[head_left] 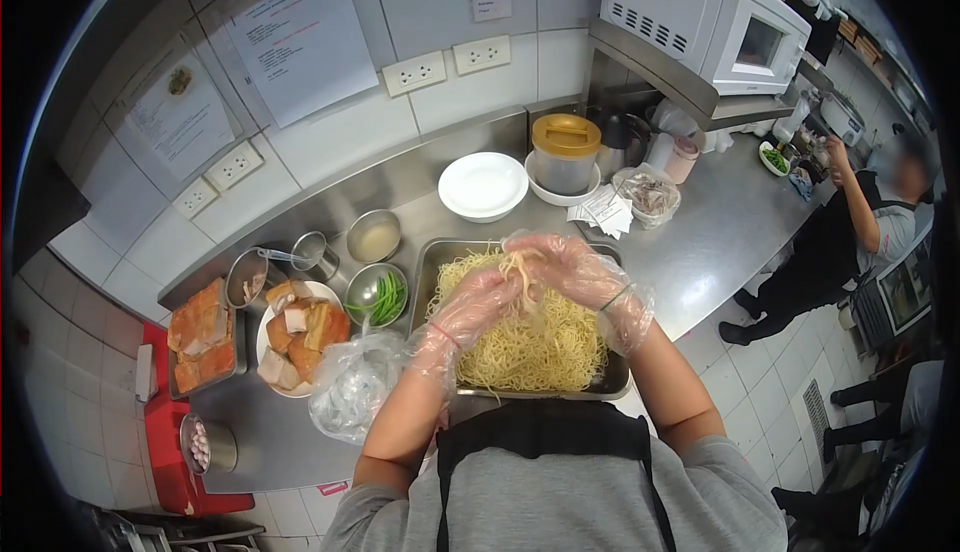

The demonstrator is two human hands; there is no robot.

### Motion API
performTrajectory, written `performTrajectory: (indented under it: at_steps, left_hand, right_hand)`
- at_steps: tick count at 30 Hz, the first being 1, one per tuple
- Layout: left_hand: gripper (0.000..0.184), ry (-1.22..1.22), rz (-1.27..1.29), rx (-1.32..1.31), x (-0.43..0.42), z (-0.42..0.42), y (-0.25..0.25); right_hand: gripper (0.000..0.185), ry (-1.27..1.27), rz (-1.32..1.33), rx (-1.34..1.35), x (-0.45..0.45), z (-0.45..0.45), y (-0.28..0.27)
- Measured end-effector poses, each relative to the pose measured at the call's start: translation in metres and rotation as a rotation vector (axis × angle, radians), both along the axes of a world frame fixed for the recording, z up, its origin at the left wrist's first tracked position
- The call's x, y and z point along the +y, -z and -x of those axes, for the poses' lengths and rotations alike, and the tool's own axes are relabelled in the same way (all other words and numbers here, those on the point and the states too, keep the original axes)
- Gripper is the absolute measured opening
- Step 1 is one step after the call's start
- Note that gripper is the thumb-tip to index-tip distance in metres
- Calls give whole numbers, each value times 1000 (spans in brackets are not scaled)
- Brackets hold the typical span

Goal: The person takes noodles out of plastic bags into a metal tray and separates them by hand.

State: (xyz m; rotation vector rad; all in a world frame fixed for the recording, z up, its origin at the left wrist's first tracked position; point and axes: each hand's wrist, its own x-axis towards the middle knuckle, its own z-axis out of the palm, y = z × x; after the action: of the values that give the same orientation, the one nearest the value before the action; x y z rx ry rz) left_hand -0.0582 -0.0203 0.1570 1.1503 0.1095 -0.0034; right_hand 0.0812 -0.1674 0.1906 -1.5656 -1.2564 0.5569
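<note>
Both of my hands wear clear plastic gloves, with bands at the wrists. My left hand (pixel 478 304) and my right hand (pixel 568 264) meet over a metal tray (pixel 621 380) heaped with thin yellow noodles (pixel 550 352). A small bunch of noodle strands (pixel 518 270) is pinched between the fingers of both hands, raised above the heap. To the left of the tray stands a metal bowl of green vegetables (pixel 380 297). A crumpled clear plastic bag (pixel 355 392) lies beside my left forearm.
Slabs of browned meat fill a tray (pixel 241 352) and a white plate (pixel 263 337) at left. Behind are a bowl of pale liquid (pixel 375 240), stacked white plates (pixel 484 187) and a gold-lidded container (pixel 566 142). A microwave (pixel 705 17) sits overhead; a co-worker (pixel 850 212) stands right.
</note>
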Motion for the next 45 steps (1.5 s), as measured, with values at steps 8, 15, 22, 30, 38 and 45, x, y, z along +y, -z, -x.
performTrajectory:
  at_steps: [8,15,22,30,38,45]
  left_hand:
    - [33,-182,-10,-14,2,4,1]
    - [42,-263,-114,-115,-5,-5,-3]
    - [48,-353,-288,-122,-4,-4,-2]
    - [49,-397,-357,-95,-1,0,-14]
    - [47,-398,-266,-177,-5,-2,-8]
    - [21,-612,-638,-162,-16,-6,-8]
  right_hand:
    - [37,103,307,-367,-29,-10,-29]
    - [25,179,218,-340,-11,21,-19]
    - [13,84,139,168,-6,16,-2]
    - [13,-41,104,497,-10,8,-4]
    - [22,69,77,358,-1,9,19]
    - [27,64,72,175,-3,20,20]
